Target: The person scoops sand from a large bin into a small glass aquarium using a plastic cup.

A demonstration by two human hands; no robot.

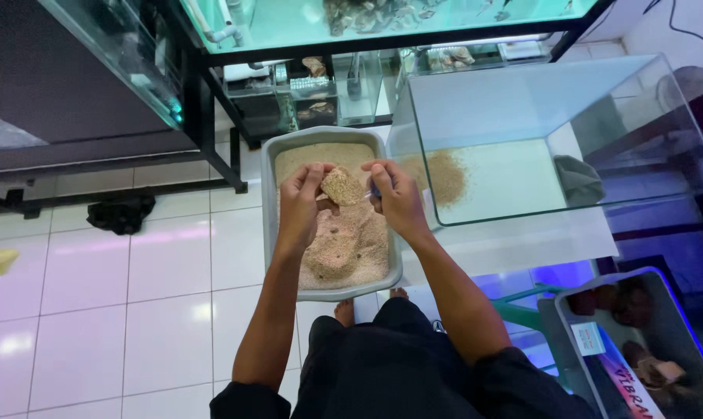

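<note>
With both hands, left hand [301, 203] and right hand [395, 198], my fingers closed round a heaped cup of sand [343, 186] above the grey tray [269, 194], I judge the next move calls for carrying it level to the glass tank [522, 101].

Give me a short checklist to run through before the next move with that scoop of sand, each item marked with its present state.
1. Scoop load: the small clear cup is heaped with tan sand. Ok.
2. Grip: left hand and right hand both touch the cup. Ok.
3. Position: cup is above the grey tray, not the glass tank. Ok.
4. Tank state: open top, one sand pile at its left end, rest of the bottom bare. Ok.
5. Dark object inside the tank: cannot tell what it is.
6. Sand left in the tray: plenty. Ok.
</note>
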